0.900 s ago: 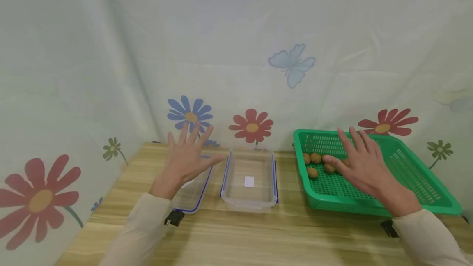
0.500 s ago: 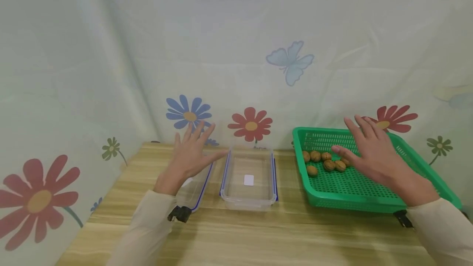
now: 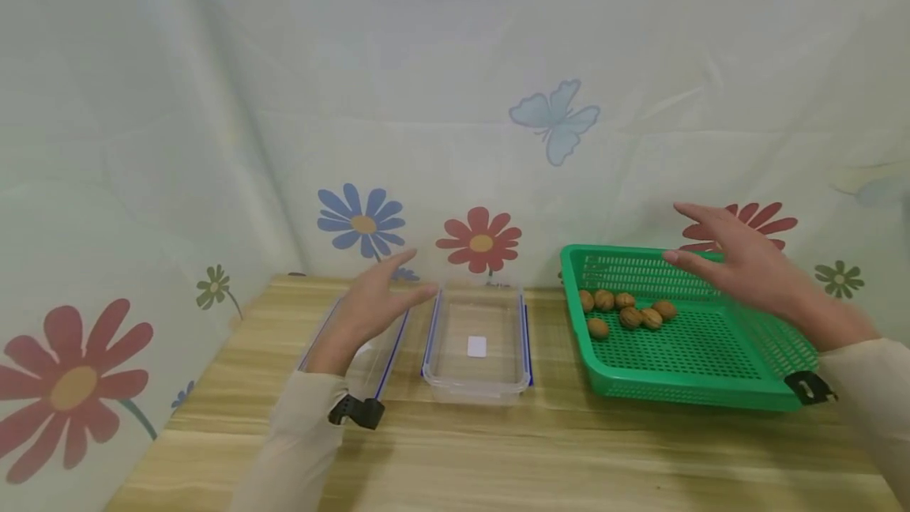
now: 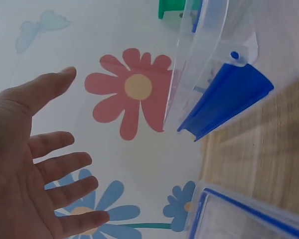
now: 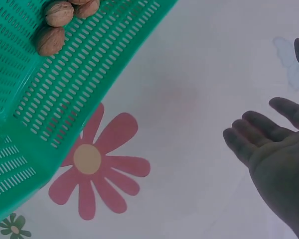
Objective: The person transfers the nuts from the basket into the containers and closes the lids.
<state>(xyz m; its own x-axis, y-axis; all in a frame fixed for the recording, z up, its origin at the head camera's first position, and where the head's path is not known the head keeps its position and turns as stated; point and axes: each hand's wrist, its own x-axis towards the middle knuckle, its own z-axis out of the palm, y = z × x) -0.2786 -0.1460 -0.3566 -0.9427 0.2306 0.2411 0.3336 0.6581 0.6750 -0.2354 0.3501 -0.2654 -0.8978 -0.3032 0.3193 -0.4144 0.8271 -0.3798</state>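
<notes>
My left hand is held over the clear lid with a blue seal, its fingers extended and nothing in them. To its right stands a clear plastic food container with blue side clips, one blue clip hanging down in the left wrist view. My right hand hovers above the right part of a green plastic basket, fingers straight and holding nothing. Several walnuts lie in the basket's left part; some walnuts also show in the right wrist view.
A wood-grain table carries the container, lid and basket. Behind it hangs a pale curtain printed with flowers and a butterfly. Black camera straps sit at both wrists.
My right hand has moved right and up, uncovering the walnuts. Both hands have turned so their palms face inward more, and the left hand has shifted slightly right.
</notes>
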